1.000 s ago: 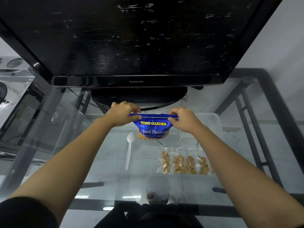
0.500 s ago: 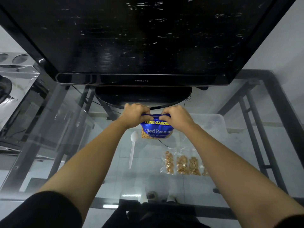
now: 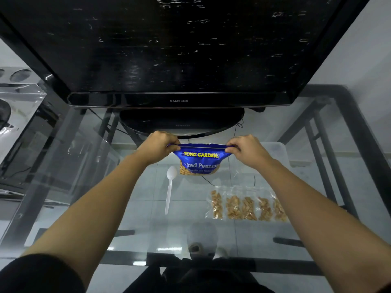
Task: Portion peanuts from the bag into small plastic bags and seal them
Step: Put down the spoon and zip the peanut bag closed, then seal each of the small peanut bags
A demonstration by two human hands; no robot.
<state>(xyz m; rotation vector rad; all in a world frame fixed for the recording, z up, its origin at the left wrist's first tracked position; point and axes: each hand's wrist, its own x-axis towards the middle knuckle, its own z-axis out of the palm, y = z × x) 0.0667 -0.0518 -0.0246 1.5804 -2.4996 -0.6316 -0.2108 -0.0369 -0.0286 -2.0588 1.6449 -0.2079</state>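
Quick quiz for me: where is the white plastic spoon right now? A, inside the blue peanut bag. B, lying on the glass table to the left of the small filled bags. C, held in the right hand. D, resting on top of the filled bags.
B: the white plastic spoon lies flat on the glass table, left of the small filled bags, while both hands grip the blue peanut bag.

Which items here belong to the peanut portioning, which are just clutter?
Job:
blue peanut bag, top corners pinched by left hand and right hand
white plastic spoon
filled small bags

Lying about:
television
clear tub
cable
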